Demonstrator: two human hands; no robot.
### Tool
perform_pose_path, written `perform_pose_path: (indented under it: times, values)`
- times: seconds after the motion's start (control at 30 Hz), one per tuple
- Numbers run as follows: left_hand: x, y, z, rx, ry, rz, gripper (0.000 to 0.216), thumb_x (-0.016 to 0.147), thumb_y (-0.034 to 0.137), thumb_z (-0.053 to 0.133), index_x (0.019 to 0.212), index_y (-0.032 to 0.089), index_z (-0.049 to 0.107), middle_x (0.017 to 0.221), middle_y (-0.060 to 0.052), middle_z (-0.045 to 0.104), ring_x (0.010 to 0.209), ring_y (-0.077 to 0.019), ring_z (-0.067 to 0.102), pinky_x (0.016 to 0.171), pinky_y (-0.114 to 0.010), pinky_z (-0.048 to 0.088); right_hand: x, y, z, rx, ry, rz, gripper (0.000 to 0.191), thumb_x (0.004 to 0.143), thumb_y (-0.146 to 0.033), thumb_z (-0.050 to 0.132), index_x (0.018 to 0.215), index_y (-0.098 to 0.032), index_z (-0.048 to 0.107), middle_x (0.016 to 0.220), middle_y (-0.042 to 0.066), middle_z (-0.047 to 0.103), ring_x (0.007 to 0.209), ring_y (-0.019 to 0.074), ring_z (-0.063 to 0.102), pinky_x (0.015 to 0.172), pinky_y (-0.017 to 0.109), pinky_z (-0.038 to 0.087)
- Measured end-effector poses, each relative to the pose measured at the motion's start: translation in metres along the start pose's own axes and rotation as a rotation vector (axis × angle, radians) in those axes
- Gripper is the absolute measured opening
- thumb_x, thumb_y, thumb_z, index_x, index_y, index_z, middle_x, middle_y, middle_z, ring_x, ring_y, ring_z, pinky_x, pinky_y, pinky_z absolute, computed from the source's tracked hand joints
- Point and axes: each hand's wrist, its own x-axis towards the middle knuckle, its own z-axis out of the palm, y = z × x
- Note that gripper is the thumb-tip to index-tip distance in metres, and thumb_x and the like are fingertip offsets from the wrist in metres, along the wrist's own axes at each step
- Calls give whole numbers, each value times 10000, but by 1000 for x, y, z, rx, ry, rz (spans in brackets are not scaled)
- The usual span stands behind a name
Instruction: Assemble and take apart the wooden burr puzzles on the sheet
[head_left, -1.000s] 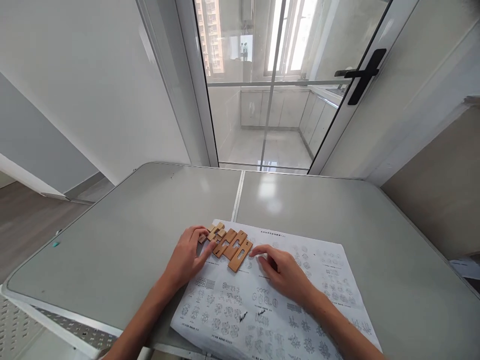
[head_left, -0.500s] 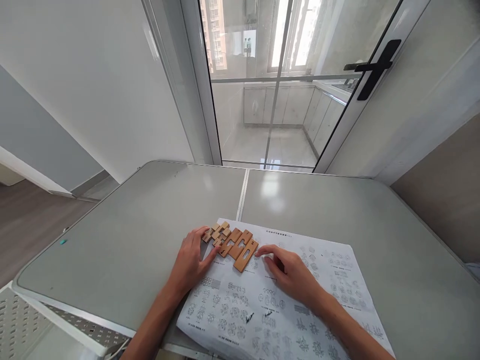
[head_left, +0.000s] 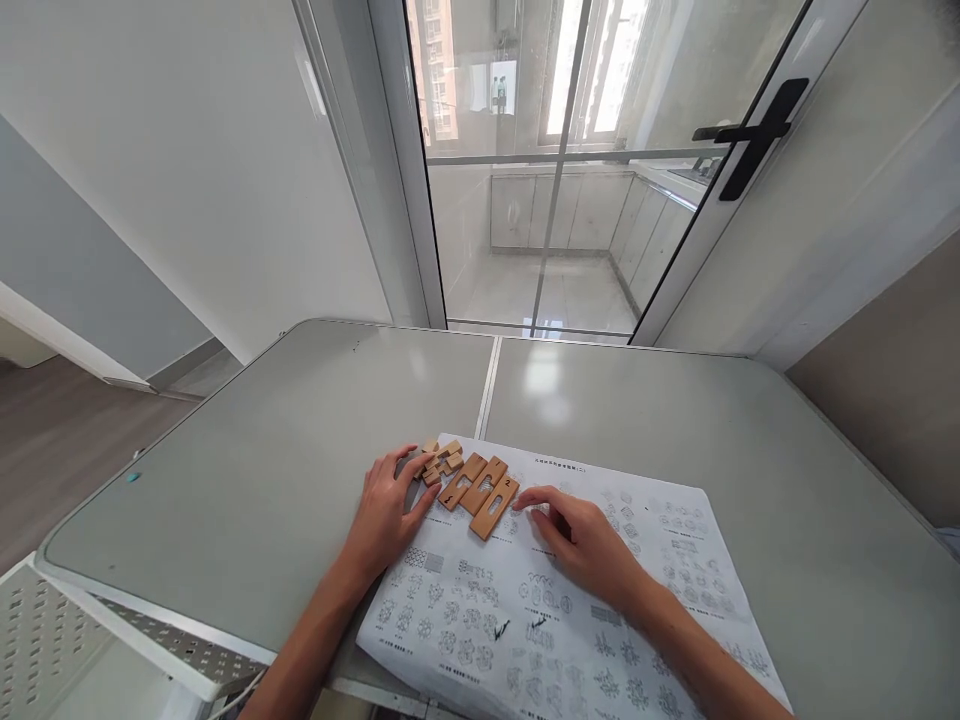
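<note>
Several flat wooden puzzle pieces (head_left: 471, 482) lie side by side on a printed instruction sheet (head_left: 570, 590) near the middle of a grey folding table (head_left: 262, 470). My left hand (head_left: 386, 510) rests flat beside their left end, fingers spread, fingertips touching the smaller pieces (head_left: 441, 460). On the sheet just right of the pieces my right hand (head_left: 581, 535) lies with its fingers stretched toward the slotted piece marked 2 (head_left: 496, 505). Neither hand holds anything.
The table's far half (head_left: 622, 400) is bare grey, with a seam down the middle. Behind it stands a glass door (head_left: 555, 170) with a black handle (head_left: 754, 135). A perforated metal shelf (head_left: 90, 640) sits at the lower left.
The small pieces at the left have bunched closer together under my left fingertips. Both hands have stayed beside the pieces; the view has shifted slightly.
</note>
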Motion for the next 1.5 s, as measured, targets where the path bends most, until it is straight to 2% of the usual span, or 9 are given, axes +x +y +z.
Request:
perform_pose_path:
  times: [0.17,0.43,0.8,0.9,1.1,1.2,1.27,1.37,1.5]
  values:
    - [1,4,-3,-20,11,-26,339,1011,434,600,1316,286,600,1411,-108,572,1310,-318,557,1107,-530,469,-1,-1,-2,9,-9,-1,291,1046,-269,452,1190,-261,704,637,-55,478,554,147,430,595,279,395]
    - [2,6,-4,-12,41,12,249,970,370,628,1180,247,575,1334,-99,636,1215,-298,612,1053,-498,492,0,-3,-3,-2,-10,-10,306,1055,-295,443,1208,-247,704,634,-47,491,557,152,437,591,282,402]
    - [0,6,-5,-8,55,-14,260,873,342,678,1052,242,517,1304,-125,661,1162,-318,643,1015,-516,499,0,-4,-3,-6,-9,4,298,1050,-298,445,1186,-255,708,631,-44,499,560,158,461,591,284,398]
    - [0,7,-5,-18,60,-28,297,871,353,682,1087,242,510,1292,-114,662,1157,-312,649,1010,-502,503,0,-3,-2,2,-9,3,294,1044,-288,450,1179,-252,709,632,-47,497,561,157,461,597,283,400]
    - [-2,11,-9,-28,68,-51,510,908,387,681,1359,257,482,1279,-101,660,1152,-306,639,1012,-493,507,0,-2,-2,2,-7,-9,301,1052,-298,449,1197,-252,708,638,-47,500,555,152,451,597,281,412]
    - [-2,13,-11,-16,150,-15,460,918,390,677,1326,265,505,1322,-106,639,1213,-317,606,1052,-506,483,0,-2,-2,-2,-5,-9,306,1051,-292,444,1197,-256,710,629,-47,513,543,151,456,586,279,422]
    - [-1,13,-11,-1,195,-8,373,922,384,673,1247,261,537,1262,-98,659,1179,-316,606,1034,-508,481,0,-2,-2,-6,-4,-8,305,1049,-294,446,1197,-259,710,620,-49,506,540,152,459,587,280,425]
    - [-1,13,-11,2,186,-25,288,931,373,665,1175,262,559,1148,-72,694,1124,-309,611,996,-502,482,0,-1,-2,4,-9,0,300,1051,-306,450,1199,-260,707,619,-51,497,540,154,458,587,283,422]
    - [-1,12,-10,-17,153,-53,276,950,385,653,1182,265,563,1167,-68,699,1161,-314,608,1027,-509,471,0,0,-1,15,-11,11,286,1046,-291,462,1194,-269,706,627,-55,500,546,151,453,592,283,406]
